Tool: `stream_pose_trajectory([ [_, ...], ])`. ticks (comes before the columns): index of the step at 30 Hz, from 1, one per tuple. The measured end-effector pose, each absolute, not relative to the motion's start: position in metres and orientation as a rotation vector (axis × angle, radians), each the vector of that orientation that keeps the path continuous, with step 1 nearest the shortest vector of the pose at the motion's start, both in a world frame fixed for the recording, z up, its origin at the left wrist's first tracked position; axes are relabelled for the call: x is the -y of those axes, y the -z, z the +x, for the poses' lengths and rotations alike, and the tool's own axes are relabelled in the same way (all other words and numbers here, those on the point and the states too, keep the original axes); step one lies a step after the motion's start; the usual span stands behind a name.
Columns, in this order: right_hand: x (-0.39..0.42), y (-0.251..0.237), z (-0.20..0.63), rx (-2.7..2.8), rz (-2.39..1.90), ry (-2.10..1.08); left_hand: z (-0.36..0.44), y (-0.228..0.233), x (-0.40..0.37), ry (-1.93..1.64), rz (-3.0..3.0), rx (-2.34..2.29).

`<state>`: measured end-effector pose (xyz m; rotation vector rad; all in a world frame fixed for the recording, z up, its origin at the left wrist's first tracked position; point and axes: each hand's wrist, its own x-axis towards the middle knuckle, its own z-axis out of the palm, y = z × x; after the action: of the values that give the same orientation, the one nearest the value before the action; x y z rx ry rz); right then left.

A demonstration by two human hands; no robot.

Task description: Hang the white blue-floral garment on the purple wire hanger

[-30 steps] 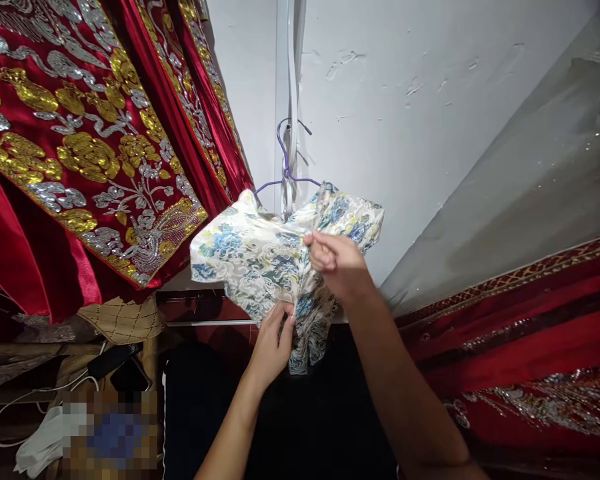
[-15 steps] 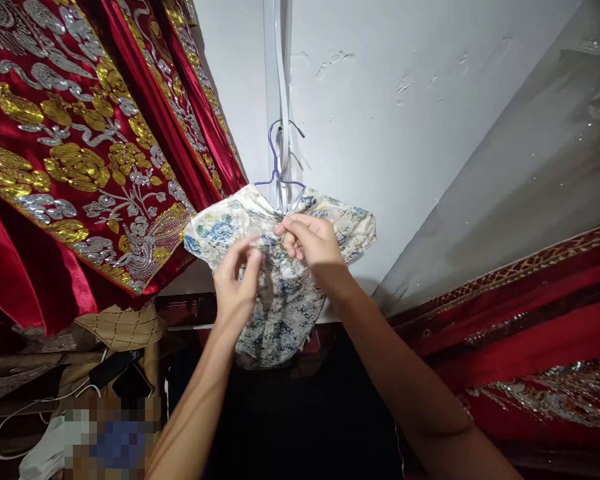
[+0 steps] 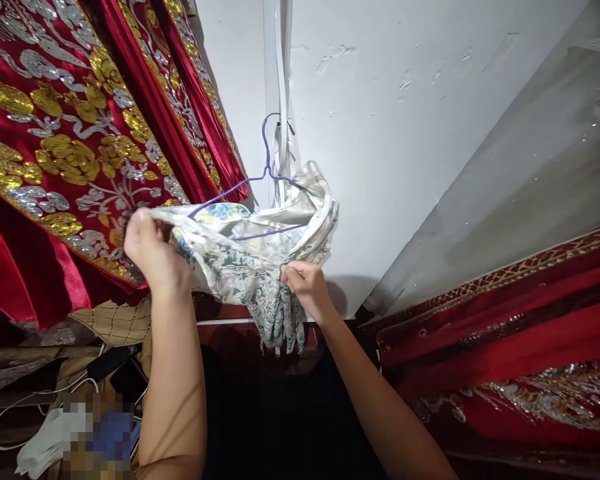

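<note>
A white blouse with blue and yellow flowers point(image 3: 235, 267) hangs bunched on a purple wire hanger point(image 3: 267, 157). Its neckline is stretched wide, baring the hanger's left shoulder and bottom bar; the right shoulder is partly under cloth. At the left, my left hand point(image 3: 155, 253) is closed on the blouse's edge and holds it out past the hanger's end. My right hand point(image 3: 305, 283) pinches the front of the blouse below the neckline, with the lower part dangling in folds beside it. The hanger's hook rests at a white strip point(image 3: 283, 80) on the wall.
Red cloth with gold and silver sequin embroidery point(image 3: 70, 160) hangs close at the left. More red embroidered cloth point(image 3: 510, 333) lies at the lower right. A pale wall point(image 3: 380, 153) stands behind. Cables point(image 3: 10, 417) and a dark phone-like object point(image 3: 129, 380) lie lower left.
Both hands have taken hold of the blouse. My left hand moved left, pulling the neckline open and off the hanger's left shoulder; my right hand moved slightly down. The hanger tilted.
</note>
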<state>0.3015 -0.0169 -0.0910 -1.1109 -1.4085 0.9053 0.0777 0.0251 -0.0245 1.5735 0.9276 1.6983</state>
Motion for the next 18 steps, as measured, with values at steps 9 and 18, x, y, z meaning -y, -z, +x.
stream_pose_trajectory([
  [9, 0.067, 0.147, 0.298, 1.004, -1.039, -1.076, 0.114, 0.129, 0.002, -1.772, 0.954, -0.911],
  [18, 0.065, 0.138, 0.327, 1.095, -1.144, -0.903, 0.17, 0.06, 0.051, -1.306, 1.3, -0.503],
])
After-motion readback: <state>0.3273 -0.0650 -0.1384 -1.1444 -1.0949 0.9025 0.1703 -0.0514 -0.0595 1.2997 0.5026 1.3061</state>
